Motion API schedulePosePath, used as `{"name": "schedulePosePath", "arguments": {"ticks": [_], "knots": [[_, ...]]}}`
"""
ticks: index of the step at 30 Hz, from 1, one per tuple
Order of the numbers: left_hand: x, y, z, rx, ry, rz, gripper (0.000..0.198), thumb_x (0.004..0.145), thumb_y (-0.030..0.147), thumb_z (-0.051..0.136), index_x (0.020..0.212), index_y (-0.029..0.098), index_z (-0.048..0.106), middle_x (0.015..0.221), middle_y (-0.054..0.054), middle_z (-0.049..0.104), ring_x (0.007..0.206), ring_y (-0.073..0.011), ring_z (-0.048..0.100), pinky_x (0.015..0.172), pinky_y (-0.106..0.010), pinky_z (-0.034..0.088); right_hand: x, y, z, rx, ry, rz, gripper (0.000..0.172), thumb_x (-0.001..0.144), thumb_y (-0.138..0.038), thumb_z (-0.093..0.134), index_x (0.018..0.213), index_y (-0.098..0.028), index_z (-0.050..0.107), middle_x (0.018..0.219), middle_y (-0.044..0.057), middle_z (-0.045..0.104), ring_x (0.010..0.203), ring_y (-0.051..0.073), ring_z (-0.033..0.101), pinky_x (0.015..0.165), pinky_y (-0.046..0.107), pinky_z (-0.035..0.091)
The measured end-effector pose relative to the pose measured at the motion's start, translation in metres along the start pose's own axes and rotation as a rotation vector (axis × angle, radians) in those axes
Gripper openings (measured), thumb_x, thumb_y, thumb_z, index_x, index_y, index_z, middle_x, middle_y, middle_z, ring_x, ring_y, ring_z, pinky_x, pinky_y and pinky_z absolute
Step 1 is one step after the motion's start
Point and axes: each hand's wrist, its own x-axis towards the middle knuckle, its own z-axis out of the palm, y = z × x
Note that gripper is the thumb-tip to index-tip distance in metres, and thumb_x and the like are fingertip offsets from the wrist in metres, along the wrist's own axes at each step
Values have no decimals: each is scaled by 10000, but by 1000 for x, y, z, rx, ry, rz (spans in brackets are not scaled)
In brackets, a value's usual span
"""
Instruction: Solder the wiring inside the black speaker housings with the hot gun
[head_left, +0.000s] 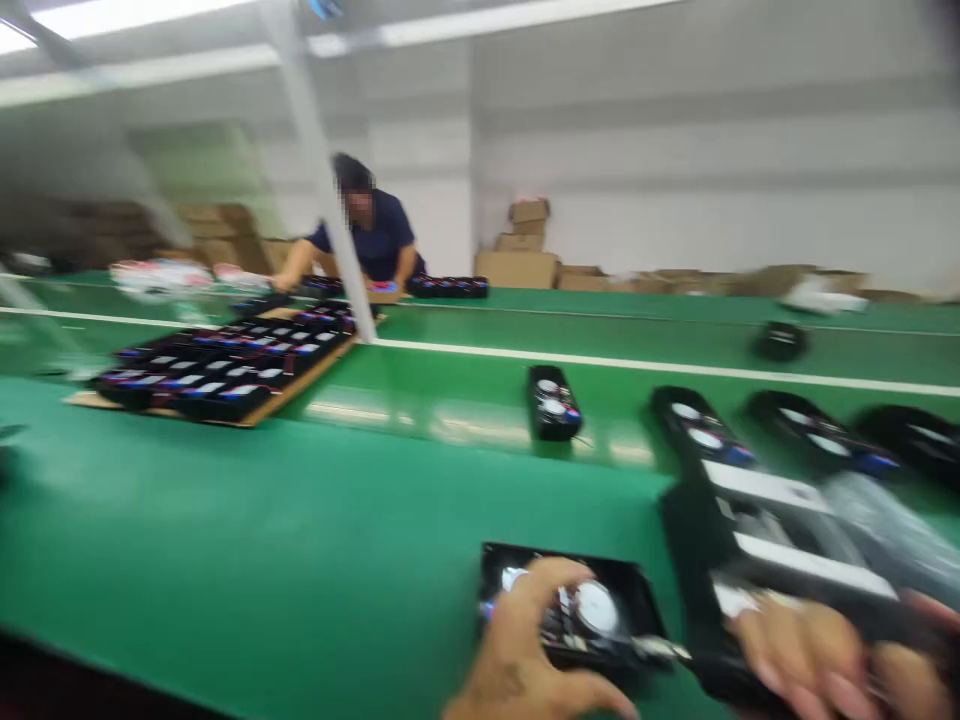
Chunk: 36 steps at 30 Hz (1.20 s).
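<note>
A black rectangular speaker housing lies on the near green worktop, showing two round silver parts and some wires. My left hand grips it, with a finger across its top and the thumb along its near side. In my right hand, the fingers are curled round a dark, blurred tool that looks like an electric screwdriver. Its metal bit points left and meets the housing's right end; whether it sits on a screw cannot be made out.
Beside my right hand stands a dark box with white strips, with clear plastic behind. Several similar housings lie on the shiny green belt. A loaded cardboard sheet is left, near a slanted post; a co-worker leans beyond.
</note>
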Motion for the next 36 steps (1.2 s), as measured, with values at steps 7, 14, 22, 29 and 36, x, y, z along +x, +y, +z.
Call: {"name": "schedulePosePath", "arguments": {"ticks": [7,14,22,29,36], "knots": [[12,-36,-5,935,-74,668,354,747,322,935,964,194,687,914,-27,757,850,-284,702,811,-477,598,-3,-12,0,-152,-53,-176,417,988,-190,645,1374,-301,536,604,-90,542,447,110,516,472,250,464],[15,-49,1,1064,-54,819,206,829,234,860,852,204,657,786,1,737,869,-285,694,857,-470,536,-15,14,-6,-139,-211,-105,318,1037,-189,614,1316,-319,537,681,-91,543,499,84,515,496,222,469],[12,-48,-1,1026,-60,806,144,885,213,795,865,206,652,792,4,716,869,-259,671,910,-455,490,-15,31,-2,-179,-253,-56,302,1043,-203,625,1301,-338,544,662,-105,536,486,76,501,507,221,460],[11,-51,1,1016,-45,814,112,916,217,752,855,200,660,783,-2,709,870,-262,670,906,-450,474,-16,35,-4,-182,-263,-40,299,1041,-203,626,1296,-332,539,658,-107,542,467,73,485,492,220,450],[11,-52,2,1028,-26,820,132,983,235,654,854,208,669,782,-13,712,868,-258,661,891,-445,479,-15,38,-2,-226,-240,-50,279,1029,-244,638,1273,-306,517,621,-114,519,441,89,482,465,226,438]]}}
